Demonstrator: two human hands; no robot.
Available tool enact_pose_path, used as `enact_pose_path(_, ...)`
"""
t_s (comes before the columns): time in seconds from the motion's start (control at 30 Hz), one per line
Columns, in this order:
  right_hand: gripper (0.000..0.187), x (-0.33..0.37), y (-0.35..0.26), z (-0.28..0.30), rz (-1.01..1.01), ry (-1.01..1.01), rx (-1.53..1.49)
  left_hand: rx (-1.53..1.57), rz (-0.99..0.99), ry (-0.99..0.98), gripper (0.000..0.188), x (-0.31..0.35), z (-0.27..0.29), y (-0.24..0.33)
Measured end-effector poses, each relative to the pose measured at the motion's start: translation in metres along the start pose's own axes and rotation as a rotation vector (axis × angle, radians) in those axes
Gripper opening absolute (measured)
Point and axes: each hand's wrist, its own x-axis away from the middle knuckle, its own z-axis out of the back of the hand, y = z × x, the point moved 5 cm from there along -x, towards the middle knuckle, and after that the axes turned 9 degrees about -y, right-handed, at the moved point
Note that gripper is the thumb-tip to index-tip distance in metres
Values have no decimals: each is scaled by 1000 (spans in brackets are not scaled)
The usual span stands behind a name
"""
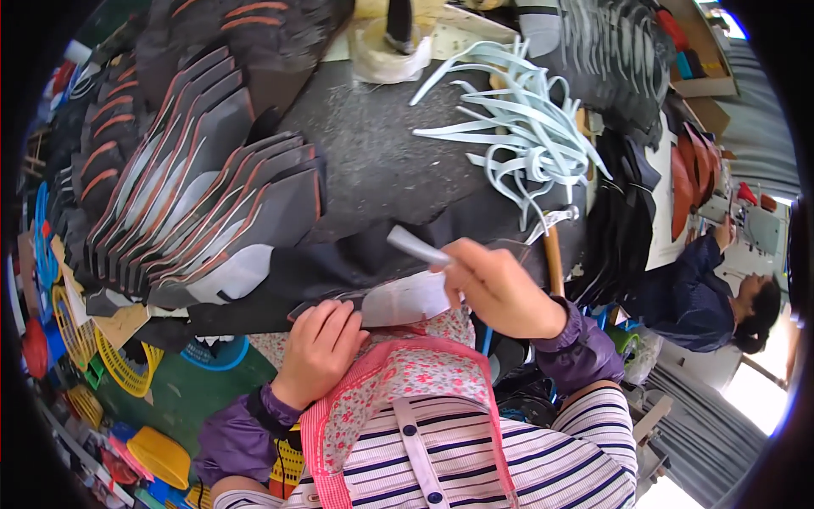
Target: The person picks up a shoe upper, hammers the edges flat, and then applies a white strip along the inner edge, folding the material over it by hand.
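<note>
My left hand (320,348) lies on the near edge of the worktable, fingers flat on a dark shoe-upper piece (407,302) with a light-grey rounded panel; its thumb is hidden. Above the right end of that piece, my right hand (500,288) is closed in a pinch on a light-grey strip (418,246). The strip points up and to the left. Black cloth (339,263) spreads beneath and behind the piece. A hammer (554,254) with a wooden handle lies just beyond my right hand.
Stacked shoe-upper pieces (203,187) cover the table's left side. Pale blue strips (534,127) lie tangled at the back right, near a whitish glue-smeared pot (390,55) with a dark brush. Yellow baskets (127,365) stand on the floor at left. A co-worker (704,288) sits at right.
</note>
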Motion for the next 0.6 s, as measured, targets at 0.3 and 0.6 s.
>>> enact_pose_path(0.3,12,-53,4,-70,220,-216,188,-32,85,80,37,25,-18,-22)
enact_pose_path(0.6,15,-57,14,-78,105,-139,405,-11,60,119,41,28,-21,-26)
